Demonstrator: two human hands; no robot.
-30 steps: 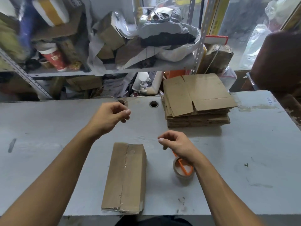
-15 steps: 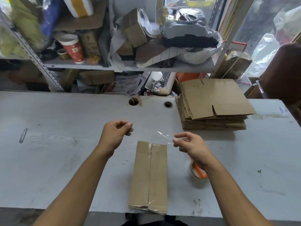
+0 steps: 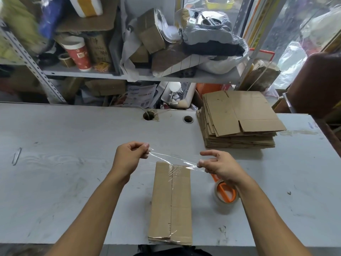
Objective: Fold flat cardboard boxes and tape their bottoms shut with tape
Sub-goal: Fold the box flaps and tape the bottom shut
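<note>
left hand (image 3: pixel 129 157): middle of the frame, a little left. my fingers are curled in and my thumb and fingertips pinch one end of the tape strip, so the sticky side doesn't fold onto itself.
right hand (image 3: pixel 219 163): middle of the frame, a little right. thumb and forefinger pinch the other end, and my remaining fingers fan loosely open, clear of the glue.
tape strip (image 3: pixel 173 159): clear and stretched taut between my two hands, hanging just above the far end of the box. i judge i hold it crosswise there to seal that end across the seam.
box (image 3: pixel 171 204): lower middle, lying long and flat on the table with its closed bottom up. one run of clear tape already covers the centre seam, wrinkled at the far end and lifting a bit at the near edge.
tape roll (image 3: pixel 226 194): lower right, just beside the box and partly under my right wrist, with an orange cutter on it, set within easy reach.
flat cardboard stack (image 3: pixel 238 122): upper right, well apart, waiting its turn.
table (image 3: pixel 64 172): grey and scuffed, with two round cable holes near its far edge.
</note>
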